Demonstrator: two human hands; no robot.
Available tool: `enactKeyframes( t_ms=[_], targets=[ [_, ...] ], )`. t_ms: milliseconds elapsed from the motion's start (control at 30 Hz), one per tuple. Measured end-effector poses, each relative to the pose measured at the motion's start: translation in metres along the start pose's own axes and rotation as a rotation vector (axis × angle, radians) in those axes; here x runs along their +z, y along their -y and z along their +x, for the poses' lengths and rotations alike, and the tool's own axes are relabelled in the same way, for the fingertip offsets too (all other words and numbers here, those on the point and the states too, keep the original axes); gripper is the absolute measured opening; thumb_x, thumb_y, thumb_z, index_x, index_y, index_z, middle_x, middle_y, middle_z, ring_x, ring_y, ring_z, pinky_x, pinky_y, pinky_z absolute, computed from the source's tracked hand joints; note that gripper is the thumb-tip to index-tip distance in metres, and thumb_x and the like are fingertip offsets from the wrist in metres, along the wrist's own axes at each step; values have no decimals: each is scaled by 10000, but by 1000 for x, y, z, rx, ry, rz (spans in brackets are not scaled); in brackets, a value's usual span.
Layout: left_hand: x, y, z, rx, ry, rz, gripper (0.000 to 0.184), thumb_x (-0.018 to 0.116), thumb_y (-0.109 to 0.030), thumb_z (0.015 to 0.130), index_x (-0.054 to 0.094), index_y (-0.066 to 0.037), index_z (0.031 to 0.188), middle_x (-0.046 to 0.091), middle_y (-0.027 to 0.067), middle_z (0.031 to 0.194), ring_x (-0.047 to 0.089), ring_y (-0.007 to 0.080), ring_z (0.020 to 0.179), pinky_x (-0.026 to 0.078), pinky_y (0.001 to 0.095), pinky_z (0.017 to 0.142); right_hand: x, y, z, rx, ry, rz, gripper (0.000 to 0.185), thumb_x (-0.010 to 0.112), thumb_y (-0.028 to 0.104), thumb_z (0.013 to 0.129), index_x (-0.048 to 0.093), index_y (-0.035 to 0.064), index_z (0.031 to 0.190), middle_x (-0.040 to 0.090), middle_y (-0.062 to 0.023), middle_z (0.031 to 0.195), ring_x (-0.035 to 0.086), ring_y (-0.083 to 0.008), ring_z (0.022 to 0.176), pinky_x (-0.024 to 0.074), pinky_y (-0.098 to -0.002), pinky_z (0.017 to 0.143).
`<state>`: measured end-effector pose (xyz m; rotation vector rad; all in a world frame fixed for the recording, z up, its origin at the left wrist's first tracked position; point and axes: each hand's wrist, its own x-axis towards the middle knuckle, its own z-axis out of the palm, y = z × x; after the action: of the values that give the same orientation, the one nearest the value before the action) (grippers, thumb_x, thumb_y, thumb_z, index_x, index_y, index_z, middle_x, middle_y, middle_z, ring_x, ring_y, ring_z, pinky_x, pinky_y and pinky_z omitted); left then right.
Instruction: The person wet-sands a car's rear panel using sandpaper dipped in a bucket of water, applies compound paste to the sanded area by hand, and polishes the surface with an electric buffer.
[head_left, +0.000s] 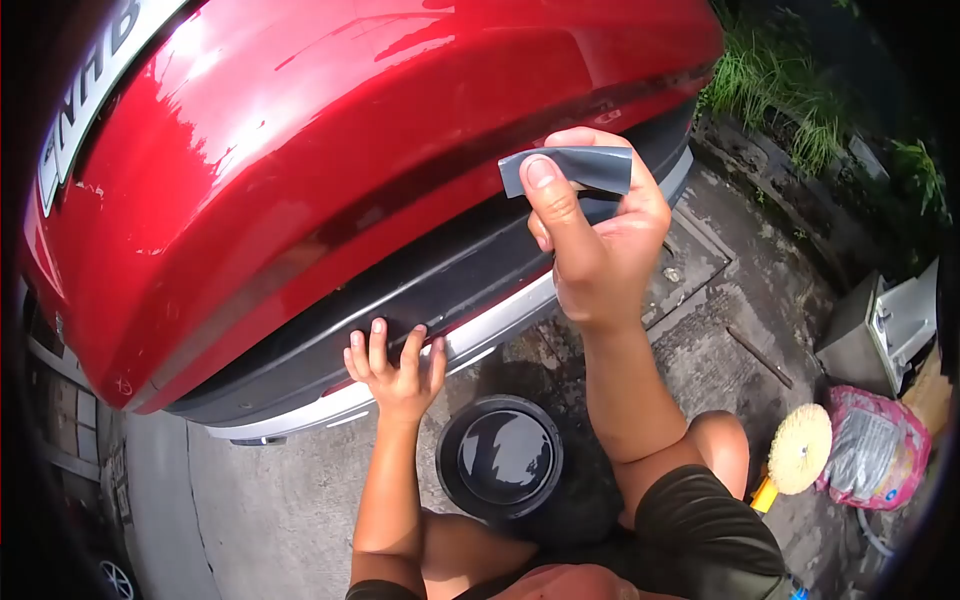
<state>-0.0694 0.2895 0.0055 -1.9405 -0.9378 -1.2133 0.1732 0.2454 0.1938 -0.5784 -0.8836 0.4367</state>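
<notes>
Between the thumb and fingers of my right hand (605, 240) is a small folded strip of grey sandpaper (590, 167), raised in front of the car's rear. My left hand (400, 370) is open, its spread fingertips resting on the black lower bumper trim (330, 345). Above both hands curves the glossy red car body (330, 130), with light scratch marks and bright reflections. A black bucket (448, 455) holding water stands on the ground below, between my arms.
To the right lie a yellow-handled polisher with a cream pad (800, 450), a pink bag (880, 440) and a grey box (865, 335). A thin stick (760, 357) is on the concrete (270, 510). Grass (775, 90) grows at upper right.
</notes>
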Motion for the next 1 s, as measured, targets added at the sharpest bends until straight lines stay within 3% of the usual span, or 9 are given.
enactKeyframes(
  t_ms=[133,233,567,633,700,767,833,933,1000],
  targets=[
    [3,1,-2,7,-4,16,282,833,-372,813,771,-226,1047,491,151,1546,333,402,1505,188,537,1254,13,-7,12,-190,4,-139,207,803,-2,903,685,-31,1070,718,-61,865,611,-66,704,502,-216,620],
    [0,1,0,37,25,23,322,834,-340,827,737,-172,1085,445,201,1570,291,435,1513,221,571,1223,19,-16,18,-369,-88,-267,195,807,-22,894,688,-30,1049,740,-71,890,665,-78,775,540,-218,697],
    [4,3,-4,12,-7,19,287,822,-372,811,771,-214,1046,501,160,1536,348,412,1490,190,544,1249,38,-18,9,-278,-275,-226,196,803,-25,899,676,-19,1049,737,-76,905,692,-89,808,565,-228,739],
    [4,2,-4,10,-5,17,286,817,-375,815,772,-211,1045,501,161,1536,348,413,1490,188,543,1249,40,-24,4,-426,-231,-324,200,797,-31,904,676,-29,1063,740,-85,925,697,-104,805,571,-233,735],
    [6,2,-5,12,-10,12,282,813,-377,820,773,-210,1043,500,161,1538,348,412,1491,186,543,1250,37,-32,10,-529,-225,-337,184,788,-14,909,653,-15,1032,731,-55,800,709,-89,701,562,-219,621],
    [4,4,-4,27,3,15,292,814,-367,828,761,-195,1057,480,177,1552,330,421,1499,199,554,1242,32,-29,17,-495,-324,-376,192,799,-2,904,654,-3,1030,729,-50,796,705,-85,697,557,-220,619],
    [1,2,-1,44,31,19,317,821,-343,837,736,-167,1087,440,209,1577,296,440,1512,228,578,1223,39,-28,8,-466,-285,-337,198,803,-3,899,654,-2,1029,722,-50,795,699,-78,690,555,-222,615],
    [1,2,-2,38,32,18,310,822,-339,836,737,-168,1080,442,206,1577,295,437,1514,228,577,1223,36,-29,8,-597,-218,-429,200,803,-7,894,653,-1,1026,720,-34,778,693,-73,666,542,-215,590],
    [1,3,-2,43,29,19,305,822,-340,837,739,-167,1074,444,206,1576,295,435,1515,228,578,1223,39,-23,7,-335,-322,-279,183,808,-24,888,684,-10,1022,708,-58,905,670,-87,792,550,-223,735]
  ],
)
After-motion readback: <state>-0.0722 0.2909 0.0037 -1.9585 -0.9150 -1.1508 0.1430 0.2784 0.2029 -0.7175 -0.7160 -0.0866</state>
